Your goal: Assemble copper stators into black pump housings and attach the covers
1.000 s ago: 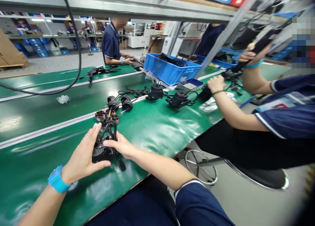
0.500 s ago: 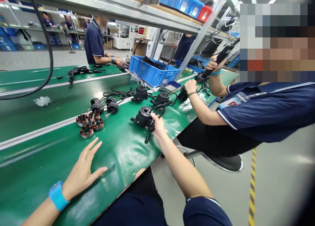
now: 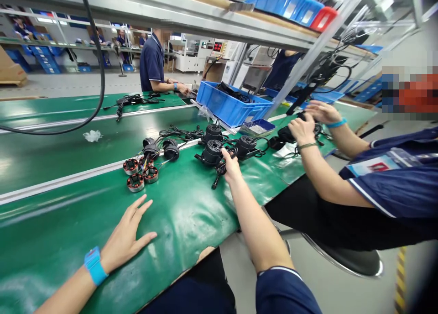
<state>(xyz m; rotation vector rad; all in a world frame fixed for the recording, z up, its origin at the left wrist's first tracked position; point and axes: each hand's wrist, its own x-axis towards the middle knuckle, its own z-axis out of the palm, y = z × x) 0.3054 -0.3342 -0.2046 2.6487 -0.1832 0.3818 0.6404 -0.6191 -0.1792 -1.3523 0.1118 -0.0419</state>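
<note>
My right hand (image 3: 232, 167) is closed on a black motor unit (image 3: 210, 153) with a slotted round top, at its cable side; the coiled black cable (image 3: 221, 169) is bunched by the fingers. The unit is beside two similar motor units, one behind it (image 3: 213, 132) and one to its right (image 3: 247, 145). Whether it rests on the mat is unclear. My left hand (image 3: 125, 234) is open over the green mat (image 3: 185, 222), fingers spread, holding nothing. Nearest to it are several copper-wound stators (image 3: 136, 182), wired to black round caps (image 3: 171, 149).
At right, a co-worker's hands (image 3: 304, 129) are on black parts at the same bench. A blue bin (image 3: 232, 106) of black parts and a small tray (image 3: 257, 128) of tiny pieces stand behind the motors. A metal shelf (image 3: 164, 13) crosses above; a black cable (image 3: 99, 63) hangs at left.
My right hand has moved the motor unit forward, closer to the other units. My view has swung left. The co-worker's raised hand has come down beside their other hand.
</note>
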